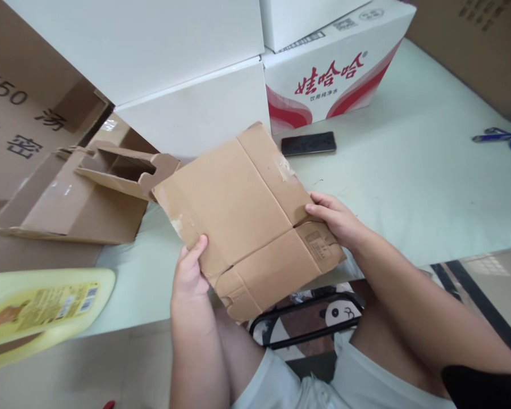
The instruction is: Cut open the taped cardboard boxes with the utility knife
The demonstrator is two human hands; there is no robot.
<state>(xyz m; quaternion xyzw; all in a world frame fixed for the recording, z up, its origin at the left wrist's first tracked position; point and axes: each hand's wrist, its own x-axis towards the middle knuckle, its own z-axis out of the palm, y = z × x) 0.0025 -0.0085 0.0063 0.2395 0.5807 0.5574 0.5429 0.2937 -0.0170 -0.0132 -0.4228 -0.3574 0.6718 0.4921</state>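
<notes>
A flattened brown cardboard box with old tape marks is held up over the table's front edge, tilted. My left hand grips its lower left edge, thumb on top. My right hand grips its right side at the crease between two flaps. Both hands hold the same piece.
Another opened cardboard box lies at left. White boxes and a red-printed carton stand behind. A black phone lies on the pale table. A yellow bottle lies at lower left. Blue items sit far right.
</notes>
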